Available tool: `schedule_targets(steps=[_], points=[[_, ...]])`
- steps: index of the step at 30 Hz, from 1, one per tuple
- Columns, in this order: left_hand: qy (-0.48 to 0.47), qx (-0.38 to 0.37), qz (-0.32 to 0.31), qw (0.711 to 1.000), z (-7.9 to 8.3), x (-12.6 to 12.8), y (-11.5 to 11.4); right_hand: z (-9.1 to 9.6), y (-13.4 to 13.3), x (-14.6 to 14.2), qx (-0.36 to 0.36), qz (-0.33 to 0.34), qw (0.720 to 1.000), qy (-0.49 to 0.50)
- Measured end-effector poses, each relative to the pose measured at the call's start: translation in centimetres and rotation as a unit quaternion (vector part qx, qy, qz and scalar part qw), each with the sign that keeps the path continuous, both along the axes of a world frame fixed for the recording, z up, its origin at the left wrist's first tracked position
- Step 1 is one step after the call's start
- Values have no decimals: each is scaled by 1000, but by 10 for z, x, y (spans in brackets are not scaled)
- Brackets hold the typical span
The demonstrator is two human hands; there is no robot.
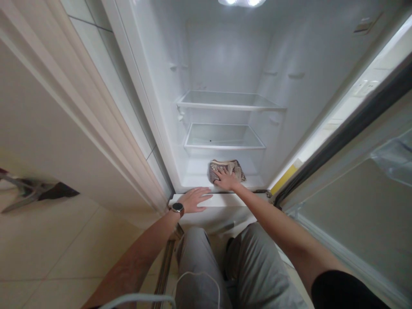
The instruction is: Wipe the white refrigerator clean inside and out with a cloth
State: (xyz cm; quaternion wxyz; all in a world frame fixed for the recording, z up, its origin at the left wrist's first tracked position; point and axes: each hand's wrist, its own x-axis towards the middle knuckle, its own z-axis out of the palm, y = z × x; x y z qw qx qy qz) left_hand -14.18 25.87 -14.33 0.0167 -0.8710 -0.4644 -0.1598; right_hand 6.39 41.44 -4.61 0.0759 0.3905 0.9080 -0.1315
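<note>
A brown patterned cloth (238,171) lies bunched on the white floor of an open refrigerator (193,169). My right hand (226,179) presses on top of the cloth with its fingers spread. My left hand (194,200), with a watch (177,208) on its wrist, rests flat on the white ledge (225,200) at the refrigerator's front edge. Its fingers are stretched out and hold nothing.
Above the cloth are two glass shelves, a lower one (225,136) and an upper one (228,99). The refrigerator door (354,206) stands open on the right. A wooden door frame (96,107) runs along the left. My knees (196,249) are close to the ledge.
</note>
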Motion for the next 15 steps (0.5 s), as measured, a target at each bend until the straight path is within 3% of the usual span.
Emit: schedule_targets(steps=[5, 11, 15], points=[[13, -49, -22, 998, 3, 2, 0, 4, -23, -46, -31, 30, 999, 6], [-10, -129, 41, 991, 9, 6, -6, 2, -55, -95, -37, 78, 996, 34], [-5, -137, 62, 989, 8, 6, -9, 0, -65, -105, -24, 91, 994, 51]])
